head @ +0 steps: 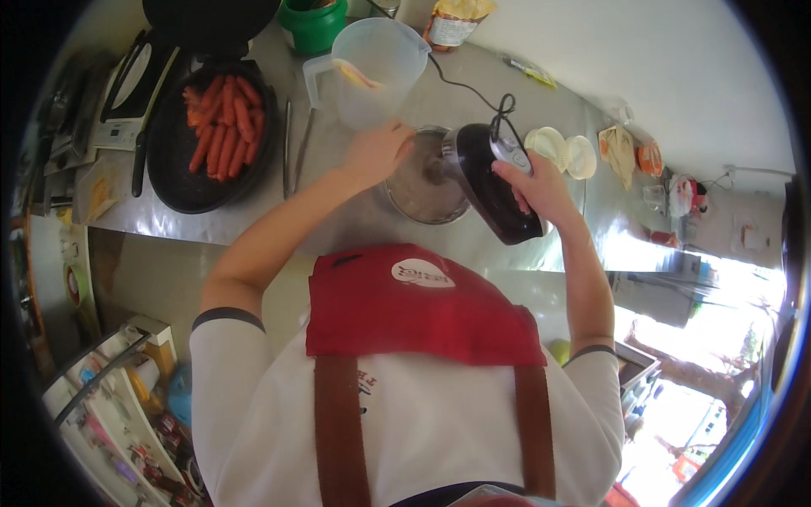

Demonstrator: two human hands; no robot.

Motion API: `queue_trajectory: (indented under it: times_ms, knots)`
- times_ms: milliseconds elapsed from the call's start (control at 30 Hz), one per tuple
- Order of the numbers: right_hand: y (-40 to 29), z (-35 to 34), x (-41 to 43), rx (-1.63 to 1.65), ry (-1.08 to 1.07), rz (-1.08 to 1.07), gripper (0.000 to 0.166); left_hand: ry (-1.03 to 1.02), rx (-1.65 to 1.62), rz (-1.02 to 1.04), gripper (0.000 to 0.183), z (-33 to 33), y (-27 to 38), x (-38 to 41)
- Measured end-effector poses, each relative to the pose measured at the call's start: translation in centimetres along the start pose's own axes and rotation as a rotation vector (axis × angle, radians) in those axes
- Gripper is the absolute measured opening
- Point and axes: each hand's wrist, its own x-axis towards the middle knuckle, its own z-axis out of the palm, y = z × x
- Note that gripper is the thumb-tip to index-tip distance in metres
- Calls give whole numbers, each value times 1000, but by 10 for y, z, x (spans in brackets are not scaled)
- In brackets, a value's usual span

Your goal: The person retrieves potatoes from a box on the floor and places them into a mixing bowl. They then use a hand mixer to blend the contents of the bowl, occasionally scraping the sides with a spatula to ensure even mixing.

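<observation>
My right hand (538,187) grips the handle of a dark electric hand mixer (488,184), which is tilted over a round metal bowl (400,206). The mixer's lower end reaches into the bowl; its beaters are blurred. A greyish mixture or a dull inner surface shows inside, and I cannot tell which. My left hand (383,155) holds the bowl's rim on its left far side, fingers bent over the edge. Just behind that hand stands a translucent plastic measuring jug (386,57) with a yellowish, reddish-edged shape visible in it.
Left on the metal counter (342,218), a round black electric pan (184,199) with raised lid holds several red sausages (228,127). Metal tongs (294,152) lie beside it. A green tub (310,28) stands behind. The mixer's cord (466,85) crosses the counter near white plastic containers (580,157).
</observation>
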Motion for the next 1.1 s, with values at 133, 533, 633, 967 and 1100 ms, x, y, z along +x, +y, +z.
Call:
queue_trajectory:
  times_ms: [133, 533, 633, 967, 1100]
  knots:
    - [-9, 5, -16, -72, -139, 38, 41, 6, 23, 47, 19, 30, -16, 21]
    - [5, 25, 1, 125, 141, -18, 39, -138, -85, 70, 13, 58, -35, 62]
    - [10, 20, -9, 96, 120, 31, 38, 12, -179, -68, 12, 53, -41, 34]
    - [0, 36, -20, 181, -27, 2, 37, 49, -954, -743, 18, 50, 14, -52]
    - [0, 42, 5, 319, 129, -18, 38, 118, -1208, -857, 24, 61, 25, -68]
